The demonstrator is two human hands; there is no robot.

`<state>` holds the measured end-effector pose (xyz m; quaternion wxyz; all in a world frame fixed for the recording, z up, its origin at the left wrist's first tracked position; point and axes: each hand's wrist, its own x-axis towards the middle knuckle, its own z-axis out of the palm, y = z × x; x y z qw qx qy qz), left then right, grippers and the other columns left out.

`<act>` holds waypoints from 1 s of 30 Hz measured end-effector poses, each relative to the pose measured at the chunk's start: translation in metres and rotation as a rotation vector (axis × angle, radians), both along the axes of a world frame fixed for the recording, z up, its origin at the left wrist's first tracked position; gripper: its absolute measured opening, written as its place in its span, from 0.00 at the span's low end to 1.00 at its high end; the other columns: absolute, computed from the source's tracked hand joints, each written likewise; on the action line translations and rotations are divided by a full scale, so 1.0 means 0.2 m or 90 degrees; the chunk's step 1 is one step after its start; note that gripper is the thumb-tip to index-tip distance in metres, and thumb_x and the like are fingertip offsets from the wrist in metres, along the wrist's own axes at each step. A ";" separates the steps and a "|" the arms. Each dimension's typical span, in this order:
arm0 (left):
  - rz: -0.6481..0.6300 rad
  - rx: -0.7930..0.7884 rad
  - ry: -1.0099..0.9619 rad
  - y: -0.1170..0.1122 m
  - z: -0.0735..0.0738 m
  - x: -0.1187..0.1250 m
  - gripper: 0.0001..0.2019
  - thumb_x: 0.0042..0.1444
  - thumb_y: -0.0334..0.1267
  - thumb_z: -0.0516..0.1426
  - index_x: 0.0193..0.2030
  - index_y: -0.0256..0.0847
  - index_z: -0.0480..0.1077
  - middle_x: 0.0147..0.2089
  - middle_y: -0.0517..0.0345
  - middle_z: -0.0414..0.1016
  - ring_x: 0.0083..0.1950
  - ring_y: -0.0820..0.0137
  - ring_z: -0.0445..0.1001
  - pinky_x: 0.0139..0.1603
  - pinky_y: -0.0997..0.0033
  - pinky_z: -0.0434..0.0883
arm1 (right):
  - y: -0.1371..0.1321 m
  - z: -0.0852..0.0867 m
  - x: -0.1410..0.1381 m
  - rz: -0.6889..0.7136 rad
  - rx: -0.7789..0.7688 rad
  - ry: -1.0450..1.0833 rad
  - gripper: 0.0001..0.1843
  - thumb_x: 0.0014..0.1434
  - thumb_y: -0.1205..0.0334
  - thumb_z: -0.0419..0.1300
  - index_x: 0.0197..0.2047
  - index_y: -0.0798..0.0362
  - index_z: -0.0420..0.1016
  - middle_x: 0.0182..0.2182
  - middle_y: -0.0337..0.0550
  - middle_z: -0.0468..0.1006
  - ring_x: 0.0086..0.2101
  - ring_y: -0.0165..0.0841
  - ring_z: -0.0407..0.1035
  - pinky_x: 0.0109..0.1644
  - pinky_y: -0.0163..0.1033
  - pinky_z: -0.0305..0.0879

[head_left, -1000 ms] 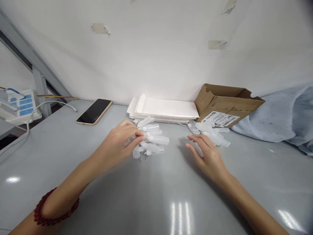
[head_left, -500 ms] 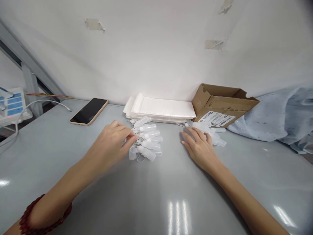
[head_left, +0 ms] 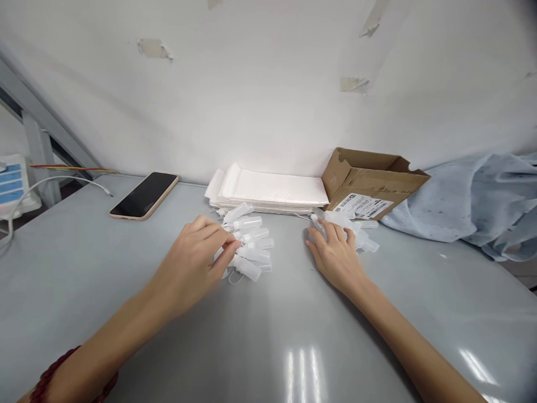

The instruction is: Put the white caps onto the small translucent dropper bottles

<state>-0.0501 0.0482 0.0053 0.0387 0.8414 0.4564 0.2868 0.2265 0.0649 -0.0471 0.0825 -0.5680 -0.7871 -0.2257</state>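
Observation:
Several small translucent plastic bottles [head_left: 251, 255] with white caps and thin cords lie fanned out in a pile near the middle of the table. My left hand [head_left: 205, 249] reaches in from their left side, thumb and forefinger pinched on the cap end of one bottle [head_left: 254, 235]. Its palm hides part of the pile's left edge. Farther right, a second pile of similar bottles [head_left: 367, 244] lies in front of the cardboard box. My right hand [head_left: 335, 254] rests at that pile's near left side, fingers spread and curved over a bottle [head_left: 318, 223].
White padded envelopes [head_left: 272, 187] are stacked against the wall. Beside them stands an open cardboard box [head_left: 377, 182] with a label, then pale blue cloth [head_left: 444, 201]. A phone [head_left: 145, 196] and a white cable [head_left: 62, 178] lie at the left.
The whole view has shifted slightly. My left hand has moved a little deeper into the bottle pile, its fingertips now at a cap. My right hand stays by its pile.

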 end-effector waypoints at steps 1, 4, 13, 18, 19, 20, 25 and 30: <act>-0.001 -0.003 0.002 0.00 0.00 0.00 0.10 0.62 0.37 0.50 0.31 0.40 0.69 0.28 0.58 0.73 0.37 0.64 0.65 0.37 0.64 0.63 | 0.00 0.00 0.00 -0.006 0.002 0.004 0.15 0.65 0.63 0.48 0.48 0.57 0.72 0.53 0.62 0.70 0.48 0.48 0.63 0.50 0.54 0.55; -0.005 -0.007 0.006 0.00 0.00 0.00 0.10 0.62 0.37 0.50 0.32 0.40 0.69 0.28 0.57 0.73 0.38 0.64 0.65 0.37 0.63 0.63 | 0.01 -0.01 0.00 -0.033 0.002 0.013 0.15 0.64 0.61 0.50 0.47 0.58 0.73 0.52 0.62 0.71 0.46 0.49 0.63 0.46 0.52 0.55; -0.025 0.029 0.007 0.00 -0.02 0.00 0.10 0.62 0.36 0.50 0.32 0.41 0.69 0.29 0.59 0.73 0.38 0.64 0.66 0.39 0.63 0.62 | 0.01 0.01 0.02 -0.003 0.013 0.078 0.14 0.64 0.69 0.48 0.38 0.52 0.75 0.36 0.49 0.78 0.37 0.39 0.66 0.46 0.47 0.51; -0.030 0.025 0.006 -0.02 -0.02 0.01 0.08 0.62 0.35 0.51 0.33 0.40 0.68 0.30 0.59 0.73 0.38 0.64 0.65 0.39 0.63 0.62 | -0.07 0.09 -0.01 0.055 0.111 0.217 0.10 0.61 0.73 0.51 0.33 0.52 0.70 0.33 0.43 0.80 0.35 0.35 0.70 0.50 0.46 0.51; -0.033 0.022 -0.002 -0.02 -0.02 0.01 0.07 0.62 0.35 0.51 0.33 0.40 0.68 0.30 0.59 0.73 0.38 0.65 0.65 0.39 0.64 0.63 | -0.09 0.11 -0.02 0.074 0.126 0.233 0.10 0.61 0.74 0.51 0.32 0.51 0.69 0.33 0.43 0.80 0.35 0.34 0.71 0.51 0.46 0.52; -0.037 0.018 -0.016 -0.03 -0.02 0.02 0.07 0.62 0.35 0.52 0.34 0.40 0.68 0.30 0.59 0.72 0.38 0.65 0.65 0.39 0.64 0.63 | -0.11 0.12 -0.04 0.094 0.138 0.238 0.10 0.61 0.74 0.51 0.32 0.51 0.68 0.34 0.43 0.80 0.34 0.34 0.72 0.51 0.46 0.52; -0.079 -0.044 -0.090 -0.07 -0.03 0.08 0.05 0.61 0.37 0.54 0.41 0.41 0.68 0.32 0.59 0.72 0.40 0.65 0.66 0.39 0.66 0.66 | -0.22 0.16 -0.13 0.196 0.184 0.214 0.12 0.58 0.78 0.51 0.35 0.51 0.67 0.36 0.46 0.80 0.35 0.33 0.73 0.53 0.49 0.54; -0.129 -0.058 -0.111 -0.11 -0.02 0.12 0.04 0.61 0.36 0.54 0.41 0.40 0.68 0.32 0.59 0.72 0.39 0.67 0.65 0.40 0.65 0.66 | -0.25 0.14 -0.16 0.235 0.172 0.205 0.13 0.58 0.79 0.51 0.39 0.51 0.66 0.39 0.49 0.80 0.37 0.34 0.74 0.53 0.51 0.55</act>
